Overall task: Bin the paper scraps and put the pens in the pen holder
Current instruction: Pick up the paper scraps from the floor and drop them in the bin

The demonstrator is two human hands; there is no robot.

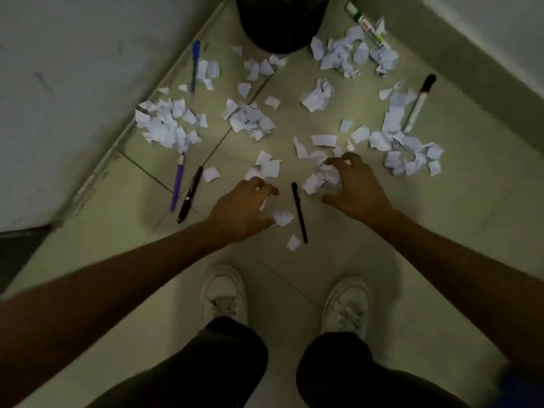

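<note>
White paper scraps [250, 119] lie scattered over the tiled floor in several heaps. My left hand [241, 210] curls over a few scraps, with one scrap [282, 217] at its fingertips. My right hand [356, 187] claws around a small heap of scraps [321, 178]. A thin black pen [299, 212] lies between my hands. A purple pen [177, 184] and a thick black pen [190, 194] lie to the left. A blue pen [195, 66] lies further back. A black-capped white marker [419, 103] and a green-banded marker [365, 25] lie at the right. The black bin [279, 25] stands at the far end.
Walls close in on the left and the far right, forming a corner behind the bin. My two white shoes [225, 293] stand on the floor below my hands. No pen holder is in view.
</note>
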